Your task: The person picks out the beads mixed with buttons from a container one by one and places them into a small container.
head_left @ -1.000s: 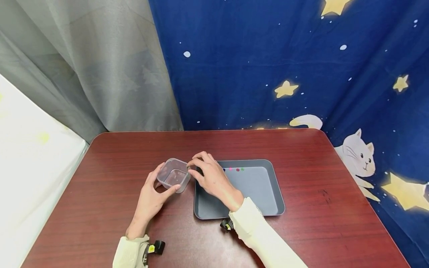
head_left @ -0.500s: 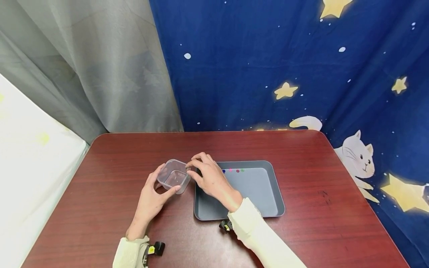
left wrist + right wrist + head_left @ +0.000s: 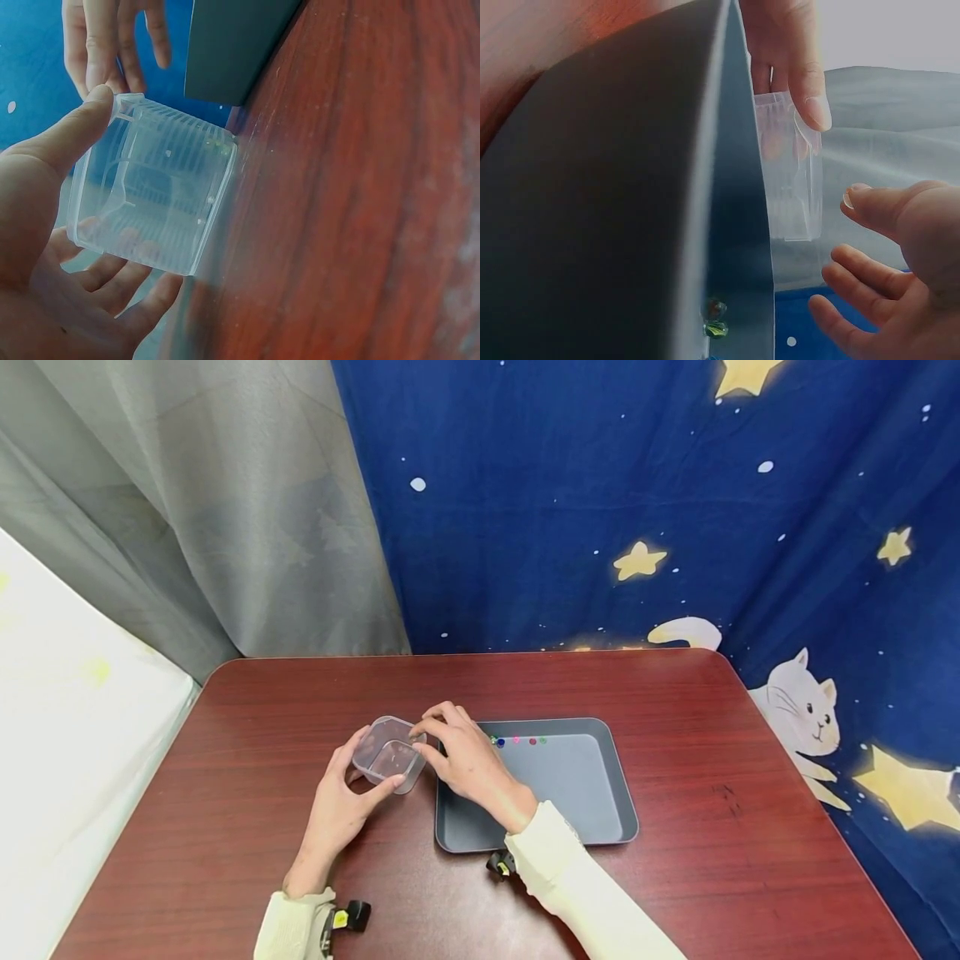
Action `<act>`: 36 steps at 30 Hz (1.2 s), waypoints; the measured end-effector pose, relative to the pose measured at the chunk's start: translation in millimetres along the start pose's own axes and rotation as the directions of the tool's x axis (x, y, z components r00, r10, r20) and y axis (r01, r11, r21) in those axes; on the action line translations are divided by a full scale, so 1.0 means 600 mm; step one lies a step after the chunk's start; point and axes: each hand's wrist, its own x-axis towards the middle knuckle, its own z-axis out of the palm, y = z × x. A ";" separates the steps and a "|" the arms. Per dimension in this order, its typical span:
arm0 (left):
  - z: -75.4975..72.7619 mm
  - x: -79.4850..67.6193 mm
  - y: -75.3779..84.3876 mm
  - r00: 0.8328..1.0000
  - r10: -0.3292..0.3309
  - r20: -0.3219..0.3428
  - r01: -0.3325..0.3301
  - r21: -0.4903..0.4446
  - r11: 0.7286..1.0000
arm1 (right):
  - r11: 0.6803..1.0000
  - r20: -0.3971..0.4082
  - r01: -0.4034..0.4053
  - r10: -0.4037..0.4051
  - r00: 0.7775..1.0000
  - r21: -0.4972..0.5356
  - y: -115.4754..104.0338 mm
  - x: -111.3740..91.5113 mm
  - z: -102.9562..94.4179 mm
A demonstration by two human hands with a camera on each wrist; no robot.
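Note:
My left hand (image 3: 339, 795) grips a small clear plastic tub (image 3: 388, 757) and tilts it toward the tray, thumb on the near rim (image 3: 101, 101). My right hand (image 3: 459, 758) hovers at the tub's right rim above the tray's far left corner. Its thumb and fingers (image 3: 870, 262) are loosely bent and spread, and nothing shows between them. The dark grey tray (image 3: 600, 827) lies right of the tub. Several small coloured beads (image 3: 517, 741) sit in a row along its far edge, and two greenish beads (image 3: 715, 321) show in the right wrist view.
The red-brown wooden table (image 3: 712, 860) carries only the tub and tray. A blue star-and-cat cloth (image 3: 637, 510) and a grey curtain (image 3: 210, 510) hang behind the far edge. A white surface (image 3: 67, 710) borders the table's left side.
My right hand has shifted slightly left toward the tub's rim, uncovering one more bead at the tray's far edge. The left hand and tub have stayed almost still.

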 end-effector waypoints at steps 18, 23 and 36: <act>-0.003 -0.003 0.001 1.000 -0.008 -0.001 0.008 0.009 1.000 | 1.000 0.026 0.010 -0.011 1.000 0.026 -0.012 0.008 0.011; -0.004 -0.002 0.000 1.000 -0.008 -0.002 0.008 0.018 1.000 | 1.000 0.029 0.010 -0.011 1.000 0.021 -0.012 0.009 0.014; -0.002 0.000 -0.001 1.000 -0.004 -0.001 0.004 0.013 1.000 | 1.000 0.059 -0.007 0.006 0.998 0.008 -0.014 0.013 0.019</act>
